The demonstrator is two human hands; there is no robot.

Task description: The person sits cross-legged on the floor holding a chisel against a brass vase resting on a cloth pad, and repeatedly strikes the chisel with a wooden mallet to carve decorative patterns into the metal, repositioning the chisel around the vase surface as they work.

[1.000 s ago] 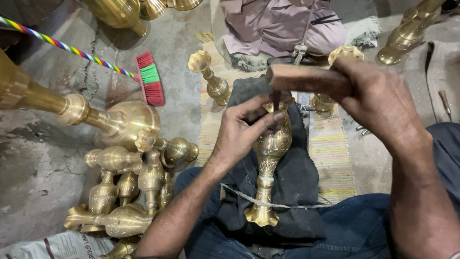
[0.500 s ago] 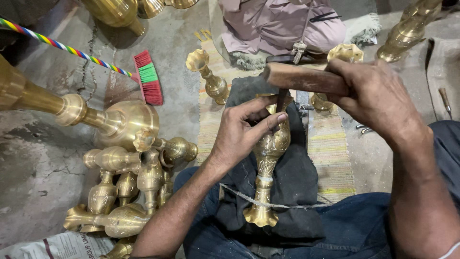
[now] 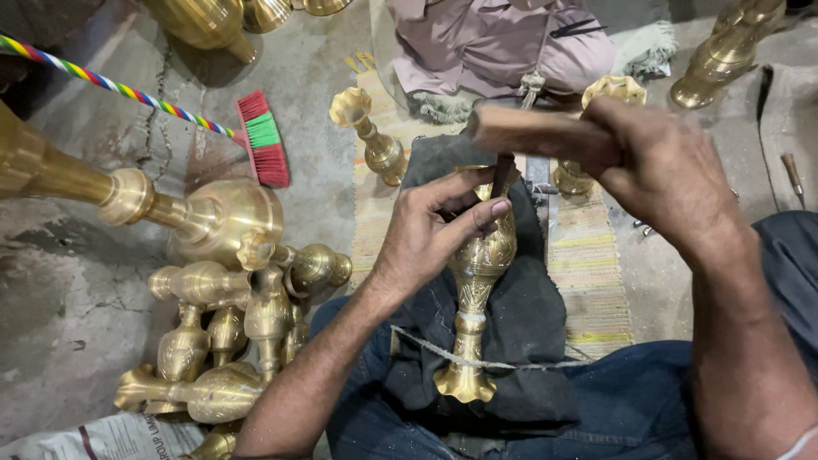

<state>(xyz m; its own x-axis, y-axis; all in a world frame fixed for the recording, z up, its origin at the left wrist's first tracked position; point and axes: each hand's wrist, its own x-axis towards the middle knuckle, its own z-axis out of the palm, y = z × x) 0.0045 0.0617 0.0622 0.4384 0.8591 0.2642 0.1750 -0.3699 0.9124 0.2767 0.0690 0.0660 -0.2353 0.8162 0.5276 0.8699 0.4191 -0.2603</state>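
Note:
A brass vase (image 3: 475, 290) lies lengthwise on a dark cloth (image 3: 528, 315) across my lap, its foot toward me, tied down by a thin string. My left hand (image 3: 430, 234) pinches a small dark chisel (image 3: 499, 177) upright against the vase's engraved body. My right hand (image 3: 656, 175) grips a wooden mallet (image 3: 532, 132), whose head is above the chisel's top. Part of the vase's mouth is hidden behind my left hand's fingers.
A pile of several brass vases (image 3: 226, 332) lies on the concrete floor at left, with a large brass piece (image 3: 196, 217) above it. A red and green brush (image 3: 262, 140) and a striped stick (image 3: 102, 81) lie beyond. Another person (image 3: 503, 43) sits opposite on a striped mat (image 3: 588, 255).
The mallet in my right hand has shifted slightly above the chisel. My left hand and the vase stay in place.

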